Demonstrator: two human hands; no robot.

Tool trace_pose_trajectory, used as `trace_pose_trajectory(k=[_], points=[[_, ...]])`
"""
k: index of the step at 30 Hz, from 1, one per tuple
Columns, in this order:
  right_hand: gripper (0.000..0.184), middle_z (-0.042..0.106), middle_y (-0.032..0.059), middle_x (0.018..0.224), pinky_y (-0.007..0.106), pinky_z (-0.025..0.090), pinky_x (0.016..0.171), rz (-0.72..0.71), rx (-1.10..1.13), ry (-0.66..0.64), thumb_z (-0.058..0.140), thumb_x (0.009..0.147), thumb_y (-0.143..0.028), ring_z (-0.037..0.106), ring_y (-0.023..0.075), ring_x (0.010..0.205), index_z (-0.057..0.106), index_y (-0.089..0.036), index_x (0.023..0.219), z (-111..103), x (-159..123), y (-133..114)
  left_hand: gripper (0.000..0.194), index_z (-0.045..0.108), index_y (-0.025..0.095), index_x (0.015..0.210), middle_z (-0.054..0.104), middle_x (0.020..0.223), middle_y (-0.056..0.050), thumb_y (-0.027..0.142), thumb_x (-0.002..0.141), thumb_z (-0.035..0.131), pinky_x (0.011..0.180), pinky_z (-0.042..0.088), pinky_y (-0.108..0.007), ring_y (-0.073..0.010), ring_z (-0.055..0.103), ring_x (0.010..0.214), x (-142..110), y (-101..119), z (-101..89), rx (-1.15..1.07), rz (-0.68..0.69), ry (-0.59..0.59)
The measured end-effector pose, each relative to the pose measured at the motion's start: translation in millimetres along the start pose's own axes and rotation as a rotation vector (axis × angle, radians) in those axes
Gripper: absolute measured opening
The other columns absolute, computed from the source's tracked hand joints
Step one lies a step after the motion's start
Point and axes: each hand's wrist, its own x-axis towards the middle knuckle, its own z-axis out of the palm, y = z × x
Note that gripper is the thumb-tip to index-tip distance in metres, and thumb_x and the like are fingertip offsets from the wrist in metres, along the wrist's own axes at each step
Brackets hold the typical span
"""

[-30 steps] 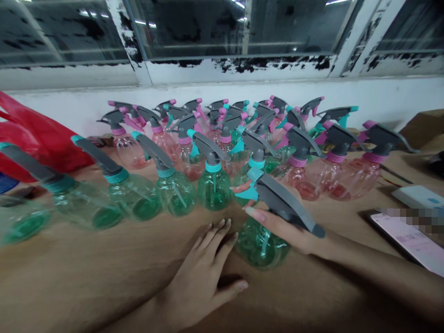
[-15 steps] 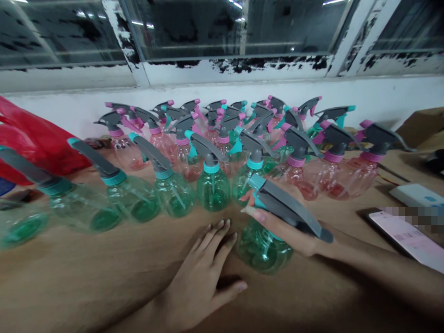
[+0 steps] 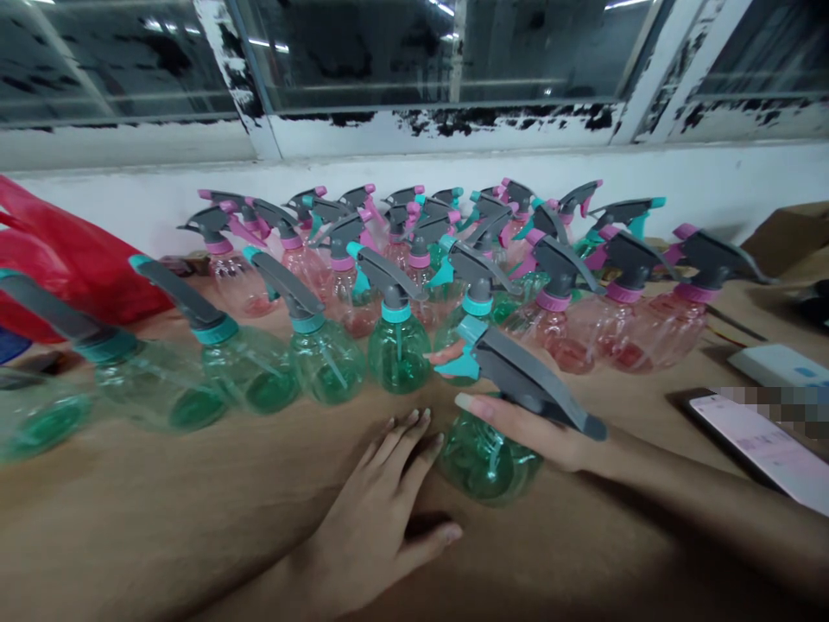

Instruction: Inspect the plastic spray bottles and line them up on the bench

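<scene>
A green spray bottle (image 3: pixel 487 453) with a grey and teal trigger head (image 3: pixel 518 377) stands on the brown table (image 3: pixel 161 510) in front of me. My right hand (image 3: pixel 531 428) is wrapped round its neck under the trigger head, thumb and fingertips showing on either side. My left hand (image 3: pixel 382 510) lies flat on the table just left of the bottle, fingers stretched out and close to its base, holding nothing.
Several green bottles (image 3: pixel 398 345) and pink bottles (image 3: pixel 563 333) with trigger heads stand in rows behind, up to the white wall. A red bag (image 3: pixel 58 259) lies at far left. A phone (image 3: pixel 764 449) and a white box (image 3: pixel 781 367) lie at right.
The trigger head in my right hand dipped and turned right half a second ago, then came back to about where it was. My left hand has stayed put.
</scene>
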Motion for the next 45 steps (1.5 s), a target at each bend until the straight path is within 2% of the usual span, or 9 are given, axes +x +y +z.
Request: trace_pose_trajectory(k=[8,12,16,21,26,29,34,45], points=[[0.030,0.066,0.0010,0.086,0.030,0.053,0.058,0.079,0.102,-0.030,0.065,0.077,-0.033,0.059,0.0130,0.057,0.063,-0.024,0.106,-0.7,-2.0,1.1,0.067,0.037,0.011,0.138,0.034,0.145,-0.018,0.056,0.089,0.050,0.102,0.035,-0.052,-0.0329,0.032,0.132,0.4,1.0,-1.3,0.003,0.021,0.006],[0.032,0.067,0.0041,0.099,0.029,0.056,0.066,0.103,0.169,-0.034,0.067,0.076,-0.029,0.065,0.0167,0.076,0.062,-0.022,0.107,1.4,-1.1,0.1,0.067,0.037,0.013,0.138,0.035,0.144,-0.017,0.058,0.089,0.047,0.102,0.035,-0.052,-0.0326,0.033,0.132,0.4,0.7,-1.1,0.011,0.013,0.000],[0.037,0.062,0.0059,0.117,0.032,0.056,0.083,0.105,0.276,-0.092,0.066,0.077,-0.024,0.064,0.0191,0.100,0.057,-0.024,0.114,3.4,0.0,0.9,0.067,0.036,0.014,0.138,0.034,0.145,-0.017,0.058,0.089,0.048,0.102,0.035,-0.052,-0.0325,0.033,0.132,-0.1,-0.1,0.4,-0.013,0.011,0.000],[0.035,0.059,0.0062,0.123,0.034,0.052,0.091,0.054,0.332,-0.092,0.063,0.079,-0.019,0.059,0.0187,0.109,0.057,-0.023,0.114,3.5,-0.9,0.7,0.067,0.036,0.014,0.138,0.035,0.145,-0.017,0.058,0.089,0.047,0.103,0.034,-0.051,-0.0321,0.032,0.132,0.5,-0.2,-0.4,-0.017,0.008,-0.001],[0.035,0.061,0.0074,0.120,0.032,0.056,0.078,0.056,0.268,-0.101,0.064,0.079,-0.020,0.066,0.0160,0.086,0.057,-0.021,0.113,3.7,-0.6,-0.8,0.066,0.037,0.014,0.138,0.036,0.144,-0.016,0.057,0.090,0.047,0.103,0.033,-0.052,-0.0316,0.032,0.132,1.5,1.2,-1.8,-0.011,0.015,-0.001],[0.033,0.064,0.0066,0.115,0.031,0.056,0.074,0.062,0.263,-0.091,0.064,0.079,-0.022,0.067,0.0151,0.079,0.057,-0.021,0.112,3.2,-0.4,1.8,0.065,0.037,0.015,0.137,0.036,0.145,-0.016,0.057,0.089,0.048,0.103,0.033,-0.052,-0.0319,0.031,0.133,1.2,1.4,-1.3,-0.018,0.005,-0.010],[0.032,0.064,0.0023,0.110,0.027,0.055,0.074,0.035,0.253,-0.115,0.065,0.080,-0.022,0.067,0.0132,0.080,0.057,-0.023,0.111,1.8,-0.3,8.3,0.066,0.037,0.016,0.138,0.034,0.145,-0.015,0.058,0.089,0.048,0.104,0.032,-0.051,-0.0319,0.031,0.133,0.3,0.3,-0.6,-0.027,-0.001,-0.005],[0.030,0.064,0.0031,0.107,0.028,0.055,0.072,0.056,0.236,-0.104,0.064,0.081,-0.025,0.067,0.0136,0.077,0.058,-0.021,0.109,2.3,-1.4,4.7,0.067,0.035,0.014,0.138,0.032,0.147,-0.016,0.059,0.090,0.045,0.104,0.032,-0.051,-0.0313,0.030,0.133,-0.3,-0.3,0.3,-0.012,0.013,0.001]])
